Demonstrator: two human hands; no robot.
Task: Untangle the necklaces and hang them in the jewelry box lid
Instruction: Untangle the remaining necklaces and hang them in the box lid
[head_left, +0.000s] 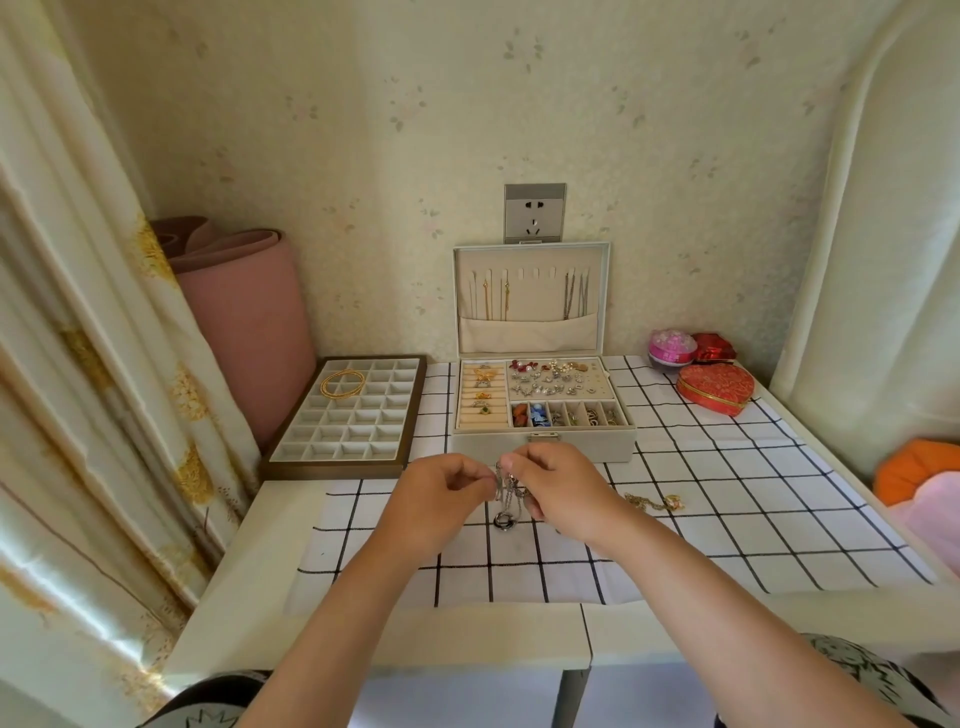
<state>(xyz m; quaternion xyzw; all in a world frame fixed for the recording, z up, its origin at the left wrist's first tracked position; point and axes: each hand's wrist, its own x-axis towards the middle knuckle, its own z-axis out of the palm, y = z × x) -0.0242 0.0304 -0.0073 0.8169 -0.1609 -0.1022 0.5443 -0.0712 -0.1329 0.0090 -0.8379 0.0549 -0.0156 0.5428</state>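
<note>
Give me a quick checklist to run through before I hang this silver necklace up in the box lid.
1. Grip on the chain: ok. The left hand and right hand both pinch the silver necklace.
2. Chain untangled: cannot tell. It bunches between the fingers, with the ring pendant dangling below.
3. Lid open: ok. The lid stands upright against the wall.
4. Free hook: ok. The middle hooks look bare.
5. All necklaces handled: not ok. A gold necklace lies on the cloth beside the right hand.
</note>
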